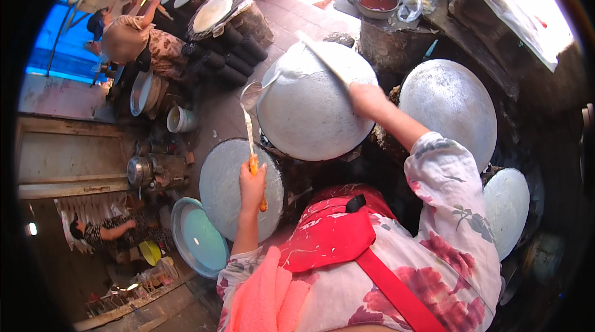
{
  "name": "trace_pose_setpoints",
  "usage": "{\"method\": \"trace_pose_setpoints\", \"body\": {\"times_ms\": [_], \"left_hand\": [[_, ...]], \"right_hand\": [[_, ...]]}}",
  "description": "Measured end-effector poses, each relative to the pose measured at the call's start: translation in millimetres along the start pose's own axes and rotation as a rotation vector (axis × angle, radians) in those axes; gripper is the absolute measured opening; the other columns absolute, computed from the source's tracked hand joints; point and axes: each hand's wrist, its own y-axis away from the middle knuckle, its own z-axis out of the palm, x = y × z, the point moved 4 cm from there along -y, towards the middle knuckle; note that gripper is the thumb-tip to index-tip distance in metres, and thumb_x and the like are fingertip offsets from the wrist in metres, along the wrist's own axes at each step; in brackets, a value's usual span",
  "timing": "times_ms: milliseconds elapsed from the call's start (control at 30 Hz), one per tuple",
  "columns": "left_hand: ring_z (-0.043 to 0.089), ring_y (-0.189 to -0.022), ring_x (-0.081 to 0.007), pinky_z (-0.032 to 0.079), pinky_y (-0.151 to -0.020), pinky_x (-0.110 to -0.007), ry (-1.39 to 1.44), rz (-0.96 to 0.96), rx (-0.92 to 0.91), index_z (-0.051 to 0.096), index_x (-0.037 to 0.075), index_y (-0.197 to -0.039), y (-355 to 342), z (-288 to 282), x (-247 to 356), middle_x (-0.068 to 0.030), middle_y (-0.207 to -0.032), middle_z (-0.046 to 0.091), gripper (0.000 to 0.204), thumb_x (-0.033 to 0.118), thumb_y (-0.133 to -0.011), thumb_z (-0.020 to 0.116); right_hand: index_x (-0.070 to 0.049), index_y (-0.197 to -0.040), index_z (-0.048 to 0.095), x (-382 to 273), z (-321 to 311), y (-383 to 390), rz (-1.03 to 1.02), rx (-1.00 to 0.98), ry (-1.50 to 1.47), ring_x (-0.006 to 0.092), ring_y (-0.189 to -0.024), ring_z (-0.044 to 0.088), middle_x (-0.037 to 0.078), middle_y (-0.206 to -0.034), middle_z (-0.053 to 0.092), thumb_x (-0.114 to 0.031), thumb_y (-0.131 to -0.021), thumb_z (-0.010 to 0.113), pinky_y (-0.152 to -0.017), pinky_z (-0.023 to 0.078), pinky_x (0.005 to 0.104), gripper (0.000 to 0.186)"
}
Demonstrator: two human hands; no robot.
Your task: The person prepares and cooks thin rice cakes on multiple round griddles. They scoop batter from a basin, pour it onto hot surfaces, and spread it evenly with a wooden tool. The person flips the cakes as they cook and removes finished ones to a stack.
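While the left hand (253, 186) is wrapped around the orange handle of a ladle (250, 131), the head view shows the right hand (369, 100) gripping a flat stick (323, 59) by its near end. The stick slants over the round plate (316, 121) ahead, likely held so its length spans the surface; whether it touches is hard to tell. White batter (291, 64) lies on that plate's far-left part, with the ladle's bowl just beside the left edge, its long shaft presumably keeping fingers clear. A second plate (238, 177) and a basin (174, 228) sit at the person's left, apparently for easy reach, and a third plate (449, 109) stands right.
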Motion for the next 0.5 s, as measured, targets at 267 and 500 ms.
{"method": "trace_pose_setpoints", "body": {"times_ms": [267,500], "left_hand": [[0.045,-0.048,-0.0077,0.037,-0.042,-0.023,0.071,-0.143,0.031,0.048,-0.002,-0.107,21,-11,-7,-0.0016,-0.070,0.049,0.029,0.013,-0.085,0.061],[0.044,-0.047,-0.0078,0.036,-0.042,-0.023,0.139,-0.166,-0.013,0.047,-0.002,-0.107,23,-8,-10,-0.0019,-0.070,0.048,0.027,0.012,-0.087,0.059]], "right_hand": [[-0.001,-0.084,0.055,-22,-10,11,-0.133,-0.010,0.060,0.0343,-0.071,0.064,0.017,-0.073,0.063,-0.005,-0.077,0.050,-0.061,0.052,0.0426,0.009],[-0.003,-0.079,0.058,-39,17,22,-0.366,-0.064,0.089,0.0288,-0.063,0.065,0.015,-0.069,0.063,-0.006,-0.078,0.049,-0.053,0.053,0.0386,0.009]]}}
